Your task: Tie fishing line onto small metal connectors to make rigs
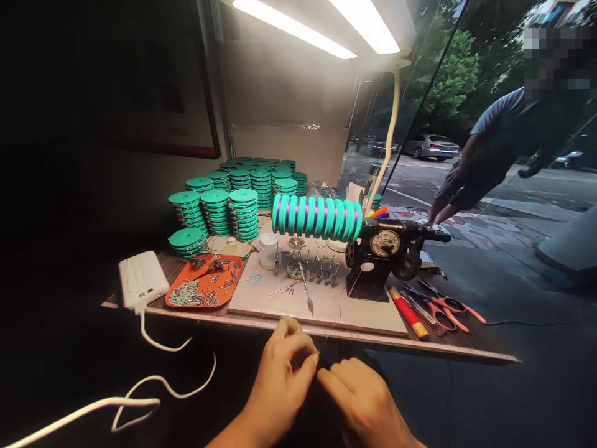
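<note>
In front of the table's near edge, my left hand (286, 370) pinches the end of a thin line, where a tiny teal bit shows at the fingertips. My right hand (358, 393) is close beside it, fingers curled in; what they hold is hidden. The thin pinkish line (349, 284) runs from the winder down toward my hands. Above the board, the black hand-cranked winder (380, 258) with a round dial carries a row of teal spools (317, 216) with purple between them. Several small metal swivels (319, 267) hang below the spools.
An orange tray (175, 302) holds small metal and coloured parts. Stacked teal spools (215, 214) stand behind it; a white power bank (142, 280) with a cable lies left. Scissors (443, 311) and a red-yellow handle (410, 314) lie right. A person (499, 130) stands behind the glass.
</note>
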`<state>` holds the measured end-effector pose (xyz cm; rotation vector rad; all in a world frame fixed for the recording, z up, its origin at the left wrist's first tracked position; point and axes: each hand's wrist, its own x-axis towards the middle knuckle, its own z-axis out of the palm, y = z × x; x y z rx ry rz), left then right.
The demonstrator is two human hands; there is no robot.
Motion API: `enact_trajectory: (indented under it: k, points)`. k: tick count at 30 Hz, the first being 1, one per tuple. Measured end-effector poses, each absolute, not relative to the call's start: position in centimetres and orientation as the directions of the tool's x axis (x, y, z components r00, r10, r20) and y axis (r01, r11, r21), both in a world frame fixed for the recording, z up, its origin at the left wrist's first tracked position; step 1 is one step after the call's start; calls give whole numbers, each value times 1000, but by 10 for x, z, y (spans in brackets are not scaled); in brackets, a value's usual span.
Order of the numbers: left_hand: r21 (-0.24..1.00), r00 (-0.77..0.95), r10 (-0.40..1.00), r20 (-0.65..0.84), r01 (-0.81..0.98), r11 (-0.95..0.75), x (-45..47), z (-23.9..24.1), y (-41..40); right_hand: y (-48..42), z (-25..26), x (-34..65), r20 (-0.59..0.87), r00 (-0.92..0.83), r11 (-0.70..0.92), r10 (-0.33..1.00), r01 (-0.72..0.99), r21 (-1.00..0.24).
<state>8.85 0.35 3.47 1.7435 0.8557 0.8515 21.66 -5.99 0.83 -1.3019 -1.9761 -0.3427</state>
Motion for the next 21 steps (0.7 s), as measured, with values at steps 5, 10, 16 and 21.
enact_trajectory:
  k: [5, 10, 16, 21]
  points:
    - [921, 469, 856, 219, 191, -340, 83, 36, -1, -20, 57, 229, 463, -445, 590, 767, 772, -235]
    - [986, 441, 890, 115, 55, -154, 79, 38, 9, 15, 70, 237, 324, -559, 645, 763, 632, -430]
    - [988, 598, 801, -16, -114, 104, 80, 39, 19, 12, 63, 233, 305, -541, 621, 784, 674, -400]
    - [925, 394, 898, 198, 227, -304, 82, 38, 9, 10, 66, 229, 315, -402, 509, 860, 724, -465]
